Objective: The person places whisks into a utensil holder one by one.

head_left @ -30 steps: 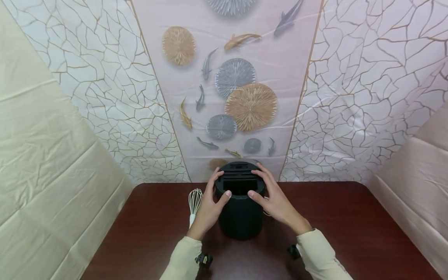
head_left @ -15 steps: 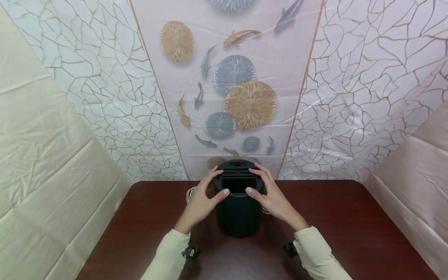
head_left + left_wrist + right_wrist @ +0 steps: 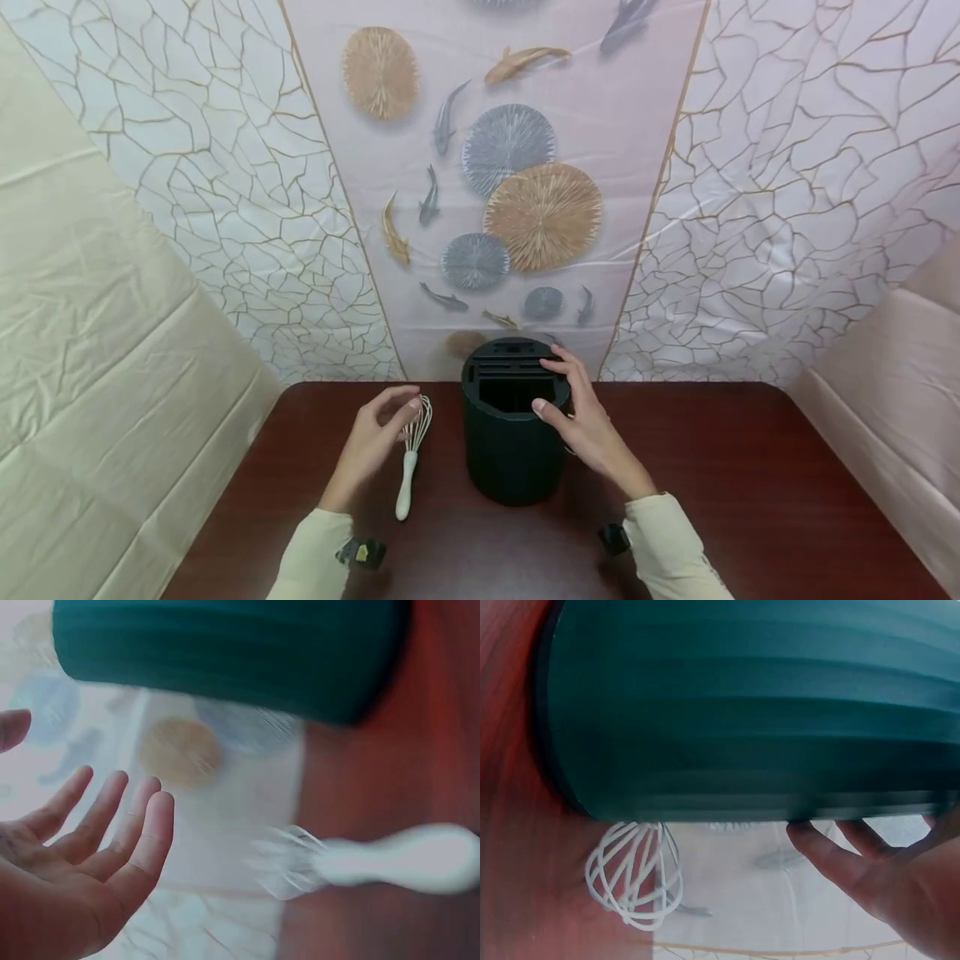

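A dark green, ribbed, round utensil holder [image 3: 513, 454] stands upright on the table, with slots and a square opening in its black top. My right hand [image 3: 596, 425] holds its right side, thumb at the near rim and fingers over the far rim. To the left, a whisk [image 3: 406, 487] with a white handle lies on the table, its wires pointing away from me. My left hand [image 3: 372, 433] is above the wire end, fingers loosely bent and nothing in them; in the left wrist view its fingers [image 3: 154, 832] are apart from the whisk. White whisk wires [image 3: 634, 877] show beside the holder's right side.
The dark red-brown table [image 3: 712, 475] ends at a hanging cloth [image 3: 540, 217] printed with fish and round shapes. Beige cloth walls [image 3: 97, 358] slope in on both sides. Black wrist cameras [image 3: 362, 552] sit at both sleeves.
My left hand has let go of the holder's left rim and moved left, over the whisk, whose handle now shows whole. The right hand stays on the holder.
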A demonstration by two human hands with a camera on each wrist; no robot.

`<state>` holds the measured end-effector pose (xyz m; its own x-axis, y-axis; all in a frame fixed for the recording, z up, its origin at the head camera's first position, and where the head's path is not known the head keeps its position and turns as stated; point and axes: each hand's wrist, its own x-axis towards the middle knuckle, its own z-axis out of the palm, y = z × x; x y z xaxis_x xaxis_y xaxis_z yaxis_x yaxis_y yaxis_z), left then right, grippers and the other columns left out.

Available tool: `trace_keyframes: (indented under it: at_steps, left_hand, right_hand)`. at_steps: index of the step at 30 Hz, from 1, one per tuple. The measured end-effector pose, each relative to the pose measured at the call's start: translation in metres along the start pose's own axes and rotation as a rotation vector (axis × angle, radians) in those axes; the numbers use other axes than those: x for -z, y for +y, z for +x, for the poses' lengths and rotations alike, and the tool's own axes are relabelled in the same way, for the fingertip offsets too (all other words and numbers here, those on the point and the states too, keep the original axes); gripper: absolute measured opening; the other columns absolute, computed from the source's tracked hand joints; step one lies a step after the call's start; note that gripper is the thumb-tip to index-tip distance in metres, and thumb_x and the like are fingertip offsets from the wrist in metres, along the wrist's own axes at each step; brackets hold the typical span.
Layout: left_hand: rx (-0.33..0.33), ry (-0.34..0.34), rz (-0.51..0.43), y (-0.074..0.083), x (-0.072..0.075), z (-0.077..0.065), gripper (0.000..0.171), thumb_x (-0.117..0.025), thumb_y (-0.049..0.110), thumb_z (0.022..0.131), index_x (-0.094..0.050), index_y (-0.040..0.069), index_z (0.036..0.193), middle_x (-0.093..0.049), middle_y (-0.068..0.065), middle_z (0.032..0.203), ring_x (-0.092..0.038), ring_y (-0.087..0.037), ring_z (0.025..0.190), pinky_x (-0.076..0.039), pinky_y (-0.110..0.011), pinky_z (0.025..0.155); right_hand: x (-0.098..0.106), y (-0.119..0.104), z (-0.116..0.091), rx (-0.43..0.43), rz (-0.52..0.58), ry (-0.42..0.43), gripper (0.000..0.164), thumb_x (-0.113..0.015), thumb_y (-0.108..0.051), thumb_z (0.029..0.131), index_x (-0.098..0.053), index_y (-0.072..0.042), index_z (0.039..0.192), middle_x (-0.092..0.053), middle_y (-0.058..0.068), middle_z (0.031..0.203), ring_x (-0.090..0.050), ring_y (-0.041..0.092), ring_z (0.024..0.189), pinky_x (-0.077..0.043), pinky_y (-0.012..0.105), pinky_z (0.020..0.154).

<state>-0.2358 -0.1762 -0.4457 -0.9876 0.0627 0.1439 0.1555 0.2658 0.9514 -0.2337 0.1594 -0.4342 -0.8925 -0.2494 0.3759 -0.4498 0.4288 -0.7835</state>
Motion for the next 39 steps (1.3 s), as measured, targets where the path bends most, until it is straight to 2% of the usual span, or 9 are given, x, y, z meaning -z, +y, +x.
trace_keyframes:
  at_steps: [7, 10, 13, 15, 18, 23, 28, 34, 39]
  left_hand:
    - [0.217, 0.075, 0.025, -0.058, 0.008, -0.012, 0.045, -0.068, 0.033, 0.105, -0.064, 0.004, 0.139, -0.069, -0.019, 0.130, -0.070, -0.036, 0.113, -0.062, -0.048, 0.085]
    - [0.262, 0.083, 0.051, -0.075, 0.010, -0.012, 0.050, -0.069, 0.037, 0.103, -0.063, 0.004, 0.140, -0.069, -0.017, 0.129, -0.071, -0.033, 0.111, -0.062, -0.046, 0.084]
    - [0.282, 0.077, 0.075, -0.085, 0.012, -0.010, 0.050, -0.069, 0.037, 0.104, -0.063, 0.003, 0.140, -0.070, -0.017, 0.127, -0.071, -0.029, 0.107, -0.061, -0.042, 0.080]
    - [0.285, 0.067, 0.092, -0.087, 0.012, -0.008, 0.048, -0.068, 0.034, 0.104, -0.063, 0.002, 0.140, -0.071, -0.017, 0.122, -0.072, -0.026, 0.100, -0.060, -0.040, 0.075]
    - [0.291, 0.038, 0.115, -0.088, 0.010, -0.005, 0.047, -0.066, 0.031, 0.105, -0.061, 0.000, 0.140, -0.073, -0.017, 0.117, -0.071, -0.022, 0.092, -0.059, -0.038, 0.069]
    - [0.306, -0.003, 0.156, -0.088, 0.007, 0.003, 0.049, -0.066, 0.031, 0.105, -0.060, -0.002, 0.141, -0.074, -0.013, 0.114, -0.067, -0.018, 0.086, -0.057, -0.035, 0.066]
    - [0.321, -0.024, 0.191, -0.086, 0.006, 0.006, 0.051, -0.066, 0.033, 0.105, -0.061, -0.005, 0.138, -0.071, -0.010, 0.107, -0.066, -0.017, 0.085, -0.059, -0.034, 0.067]
    - [0.347, -0.025, 0.214, -0.081, 0.006, 0.006, 0.047, -0.065, 0.036, 0.105, -0.068, -0.005, 0.127, -0.069, -0.011, 0.103, -0.067, -0.019, 0.088, -0.061, -0.035, 0.070]
    - [0.365, 0.004, 0.307, -0.077, 0.001, 0.006, 0.057, -0.061, 0.048, 0.105, -0.070, -0.005, 0.125, -0.072, -0.010, 0.093, -0.070, -0.018, 0.080, -0.061, -0.034, 0.066]
  right_hand:
    - [0.016, -0.006, 0.000, -0.069, -0.066, -0.079, 0.064, -0.067, -0.047, 0.103, -0.040, -0.032, 0.158, -0.013, -0.008, 0.174, -0.029, 0.040, 0.155, -0.042, 0.073, 0.106]
    - [0.020, -0.008, 0.002, -0.073, -0.107, -0.097, 0.064, -0.069, -0.052, 0.100, -0.043, -0.033, 0.156, -0.017, -0.009, 0.173, -0.041, 0.040, 0.147, -0.044, 0.068, 0.105]
    - [0.023, -0.010, 0.005, -0.072, -0.148, -0.117, 0.063, -0.070, -0.054, 0.099, -0.045, -0.034, 0.154, -0.020, -0.008, 0.171, -0.054, 0.037, 0.134, -0.048, 0.062, 0.099]
    - [0.025, -0.010, 0.007, -0.071, -0.173, -0.132, 0.062, -0.069, -0.055, 0.099, -0.046, -0.034, 0.153, -0.021, -0.007, 0.170, -0.059, 0.036, 0.127, -0.049, 0.059, 0.096]
    - [0.027, -0.011, 0.009, -0.078, -0.179, -0.147, 0.062, -0.069, -0.055, 0.099, -0.046, -0.034, 0.152, -0.022, -0.005, 0.169, -0.058, 0.036, 0.128, -0.049, 0.060, 0.098]
    - [0.028, -0.011, 0.012, -0.071, -0.143, -0.167, 0.068, -0.069, -0.052, 0.099, -0.039, -0.032, 0.157, -0.015, 0.002, 0.170, -0.039, 0.043, 0.146, -0.038, 0.071, 0.108]
    - [0.026, -0.008, 0.010, -0.078, -0.099, -0.170, 0.071, -0.069, -0.049, 0.100, -0.035, -0.035, 0.160, -0.010, 0.002, 0.172, -0.028, 0.045, 0.152, -0.032, 0.076, 0.111]
    - [0.023, -0.006, 0.010, -0.072, -0.090, -0.167, 0.073, -0.067, -0.049, 0.101, -0.033, -0.031, 0.163, -0.008, 0.003, 0.173, -0.026, 0.047, 0.153, -0.030, 0.078, 0.111]
    - [0.022, -0.006, 0.009, -0.055, -0.084, -0.162, 0.071, -0.066, -0.047, 0.103, -0.033, -0.028, 0.163, -0.009, 0.006, 0.173, -0.024, 0.048, 0.153, -0.030, 0.079, 0.109]
